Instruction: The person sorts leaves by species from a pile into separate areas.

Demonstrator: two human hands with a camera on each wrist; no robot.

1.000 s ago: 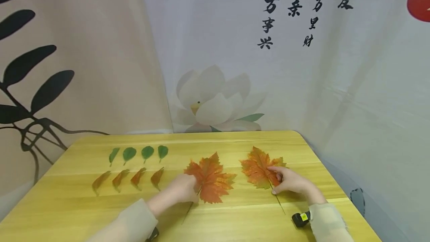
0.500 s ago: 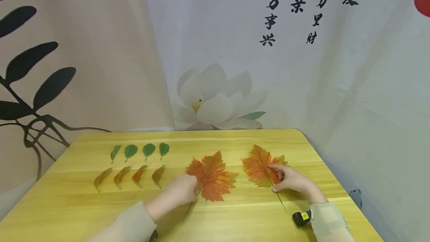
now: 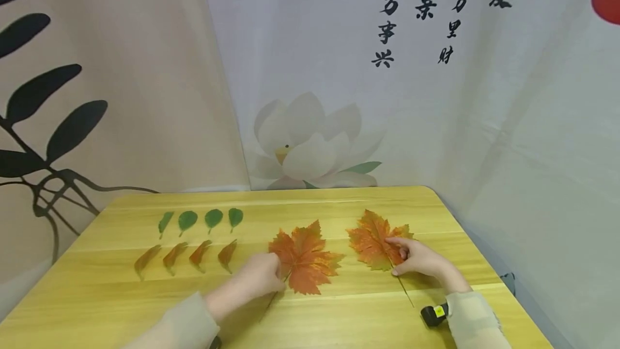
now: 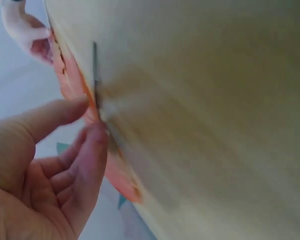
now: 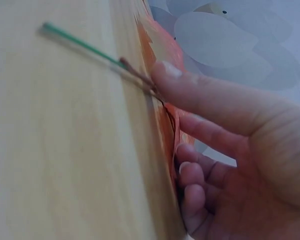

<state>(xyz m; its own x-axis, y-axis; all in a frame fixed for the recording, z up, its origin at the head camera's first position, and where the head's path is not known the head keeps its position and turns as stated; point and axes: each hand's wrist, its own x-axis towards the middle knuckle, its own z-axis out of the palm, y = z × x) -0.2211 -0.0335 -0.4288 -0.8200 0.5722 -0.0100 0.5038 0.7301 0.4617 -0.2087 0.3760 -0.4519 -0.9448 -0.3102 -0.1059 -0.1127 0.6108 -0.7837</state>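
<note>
Two orange-red maple leaves with thin stems lie side by side on the yellow wooden table (image 3: 339, 316). My left hand (image 3: 256, 276) is at the stem base of the left maple leaf (image 3: 307, 263); in the left wrist view its thumb and curled fingers (image 4: 97, 145) hold the leaf around the stem (image 4: 95, 65). My right hand (image 3: 423, 260) holds the right maple leaf (image 3: 370, 238), with the index finger on the blade and the thumb (image 5: 177, 85) on the stem (image 5: 85, 47), which ends in green. Parts of both leaves are hidden behind the fingers.
At the left, several small green leaves (image 3: 188, 221) form a back row, and several brownish-red leaves (image 3: 174, 256) form a row in front. Behind the table hangs a printed cloth (image 3: 315, 42). A black wrist camera (image 3: 433, 315) sits beside the right sleeve.
My left wrist and sleeve have shifted slightly left, the fingers staying at the left leaf's stem. The right hand and its leaf look unchanged; the head view has moved a little.
</note>
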